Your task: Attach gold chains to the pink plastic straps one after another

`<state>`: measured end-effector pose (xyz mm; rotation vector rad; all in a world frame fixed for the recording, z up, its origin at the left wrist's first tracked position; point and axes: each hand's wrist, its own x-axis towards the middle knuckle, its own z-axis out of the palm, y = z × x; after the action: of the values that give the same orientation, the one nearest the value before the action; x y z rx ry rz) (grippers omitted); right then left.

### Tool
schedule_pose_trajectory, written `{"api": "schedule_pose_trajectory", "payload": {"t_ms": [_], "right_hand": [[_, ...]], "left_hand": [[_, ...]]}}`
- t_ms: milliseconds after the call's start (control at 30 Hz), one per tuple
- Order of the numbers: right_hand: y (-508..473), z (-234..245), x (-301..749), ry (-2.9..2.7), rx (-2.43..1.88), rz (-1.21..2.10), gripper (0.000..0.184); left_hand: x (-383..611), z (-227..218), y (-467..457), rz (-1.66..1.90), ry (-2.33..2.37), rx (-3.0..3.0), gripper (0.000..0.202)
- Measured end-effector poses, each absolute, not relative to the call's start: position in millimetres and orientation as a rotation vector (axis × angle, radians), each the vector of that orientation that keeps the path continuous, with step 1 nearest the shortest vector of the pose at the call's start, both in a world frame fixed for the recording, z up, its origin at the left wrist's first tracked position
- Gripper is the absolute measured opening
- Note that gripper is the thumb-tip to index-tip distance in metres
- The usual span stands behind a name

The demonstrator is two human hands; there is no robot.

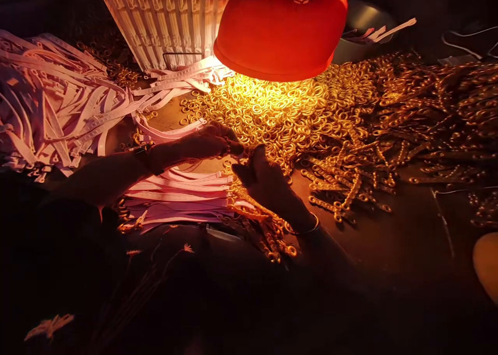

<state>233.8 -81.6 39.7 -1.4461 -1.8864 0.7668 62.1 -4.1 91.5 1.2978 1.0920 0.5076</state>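
The left hand reaches in from the left, palm down, its fingers curled into a pinch with the tips almost meeting the right hand. Anything held there is too small and dark to tell. The right hand rises from below, fingers half bent and thumb pointing left, just above a loose gold-coloured chain; I cannot tell whether it grips anything. Just beyond both hands spreads a heap of gold-coloured rings. Beneath the left forearm lies a stack of white elastic strips, with a larger tangled bundle of white strips farther left. Above and beyond the hands, a red-orange lamp shade casts light on the rings.
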Motion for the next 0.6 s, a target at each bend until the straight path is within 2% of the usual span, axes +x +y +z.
{"api": "schedule_pose_trajectory", "payload": {"t_ms": [267,467,600], "right_hand": [[-146,39,215,-1.943,-1.563,0.743,0.032],[-146,39,206,-1.754,-1.458,1.108,0.027],[-140,39,202,-1.744,-1.402,1.214,0.022]], "left_hand": [[37,75,-76,0.373,0.888,1.255,0.013],[28,60,-90,0.489,0.894,1.209,0.02],[27,46,-85,0.481,0.859,1.145,0.027]]}}
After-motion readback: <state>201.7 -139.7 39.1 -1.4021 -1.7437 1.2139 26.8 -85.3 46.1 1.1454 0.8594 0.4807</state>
